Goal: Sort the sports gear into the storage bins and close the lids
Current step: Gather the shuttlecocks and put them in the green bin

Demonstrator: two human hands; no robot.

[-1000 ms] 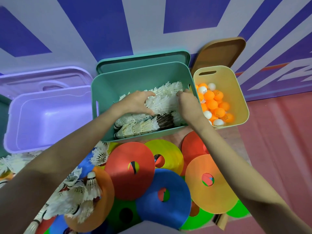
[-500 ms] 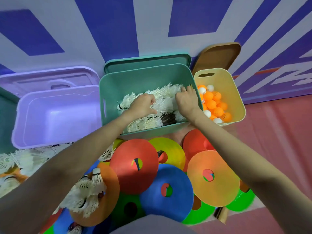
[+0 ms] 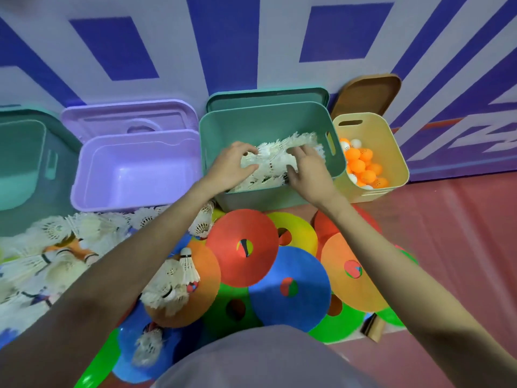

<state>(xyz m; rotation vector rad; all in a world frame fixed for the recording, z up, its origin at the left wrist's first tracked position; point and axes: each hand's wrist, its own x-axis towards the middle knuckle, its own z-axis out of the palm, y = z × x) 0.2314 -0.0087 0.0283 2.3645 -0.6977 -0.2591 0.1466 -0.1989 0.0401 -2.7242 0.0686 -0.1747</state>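
Sports hall: blue-striped wall (image 3: 251, 46), red court floor (image 3: 461, 247), training discs (image 3: 243, 247).

Smooth, seemingly plastic green bin (image 3: 268, 119); feathery white shuttlecocks (image 3: 275, 158); glossy discs (image 3: 242, 247).

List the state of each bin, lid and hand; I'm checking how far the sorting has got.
Green plastic bin: open, holds white feather shuttlecocks.
Green lid: off, upright behind it.
Purple plastic bin: open, nothing visible inside.
Purple lid: off, behind it.
Yellow plastic bin: open, holds orange and white balls.
Brown lid: leaning on wall.
Left hand: on shuttlecocks.
Right hand: on shuttlecocks.
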